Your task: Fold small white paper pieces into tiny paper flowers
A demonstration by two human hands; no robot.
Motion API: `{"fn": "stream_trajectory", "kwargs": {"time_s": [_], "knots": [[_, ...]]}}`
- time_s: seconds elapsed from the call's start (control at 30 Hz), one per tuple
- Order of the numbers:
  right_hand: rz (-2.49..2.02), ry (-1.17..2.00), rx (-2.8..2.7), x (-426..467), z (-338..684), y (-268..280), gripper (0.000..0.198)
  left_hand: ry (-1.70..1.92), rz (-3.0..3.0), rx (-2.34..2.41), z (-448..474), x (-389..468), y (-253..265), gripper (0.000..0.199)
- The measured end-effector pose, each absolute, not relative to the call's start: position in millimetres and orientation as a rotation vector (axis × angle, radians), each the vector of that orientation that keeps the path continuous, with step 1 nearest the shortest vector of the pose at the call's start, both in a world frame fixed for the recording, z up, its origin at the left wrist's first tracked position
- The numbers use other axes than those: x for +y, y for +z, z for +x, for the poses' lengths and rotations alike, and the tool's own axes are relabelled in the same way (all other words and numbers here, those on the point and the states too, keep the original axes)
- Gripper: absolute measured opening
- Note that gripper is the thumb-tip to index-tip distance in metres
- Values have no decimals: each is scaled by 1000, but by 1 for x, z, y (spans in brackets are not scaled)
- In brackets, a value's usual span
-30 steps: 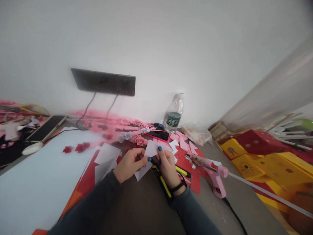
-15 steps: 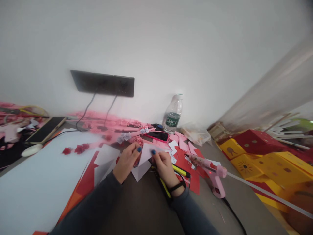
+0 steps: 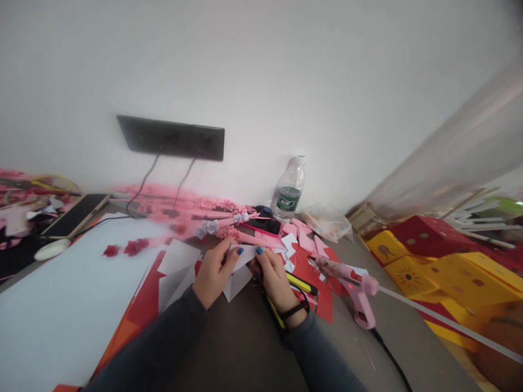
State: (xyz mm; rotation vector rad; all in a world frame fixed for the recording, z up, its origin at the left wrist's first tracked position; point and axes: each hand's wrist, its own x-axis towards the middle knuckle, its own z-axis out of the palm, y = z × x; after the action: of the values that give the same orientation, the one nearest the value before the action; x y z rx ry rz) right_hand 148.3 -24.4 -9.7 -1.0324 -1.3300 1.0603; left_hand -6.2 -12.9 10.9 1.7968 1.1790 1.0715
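Observation:
Between my two hands is a small folded piece of white paper [image 3: 244, 255], held just above the grey table. My left hand [image 3: 215, 270] pinches its left side, thumb on top. On the right side, my right hand [image 3: 274, 277] grips it with thumb and bent fingers; some fingertips are hidden under the paper. Below them lies another white paper piece [image 3: 236, 284]. Yellow-and-black cutters [image 3: 301, 283] lie beside and partly beneath my right wrist. Pink paper flowers [image 3: 227, 232] sit just beyond the hands.
A pink glue gun [image 3: 354, 283] with a red light and a long glue stick lies at the right. Behind stand a water bottle [image 3: 288, 190] and a pink-edged phone [image 3: 263, 225]. Large white sheets [image 3: 61, 305] cover the left. Yellow boxes [image 3: 457, 277] are at far right.
The paper between my hands has turned from a raised, pointed shape to a flatter, lower strip. My left hand has shifted slightly right, and both thumbs now press along the paper's top.

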Motion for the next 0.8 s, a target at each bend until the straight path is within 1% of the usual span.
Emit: {"fn": "stream_trajectory", "kwargs": {"time_s": [0.2, 0.33, 0.43, 0.53, 0.63, 0.67, 0.77, 0.8], "knots": [[-944, 1064, -1104, -20, 148, -15, 53, 1083, 1724, 1173, -8, -13, 11, 25], [-953, 987, -1267, -24, 149, -11, 50, 1104, 1644, 1139, -9, -12, 12, 28], [-1029, 931, -1353, -25, 150, -5, 48, 1123, 1461, 1049, -7, -10, 12, 35], [-1032, 885, -1270, -22, 150, 1, 49, 1172, 1240, 798, -6, -10, 14, 44], [-985, 909, -1138, -23, 145, 7, 49, 1191, 1200, 617, -4, -13, 15, 54], [-987, 902, -1135, -24, 141, 9, 48, 1185, 1222, 631, -4, -14, 15, 53], [-992, 906, -1207, -34, 130, 15, 45, 1190, 1336, 806, -3, -18, 14, 37], [-1001, 908, -1249, -39, 127, 17, 43, 1204, 1380, 859, -3, -18, 14, 35]]}}
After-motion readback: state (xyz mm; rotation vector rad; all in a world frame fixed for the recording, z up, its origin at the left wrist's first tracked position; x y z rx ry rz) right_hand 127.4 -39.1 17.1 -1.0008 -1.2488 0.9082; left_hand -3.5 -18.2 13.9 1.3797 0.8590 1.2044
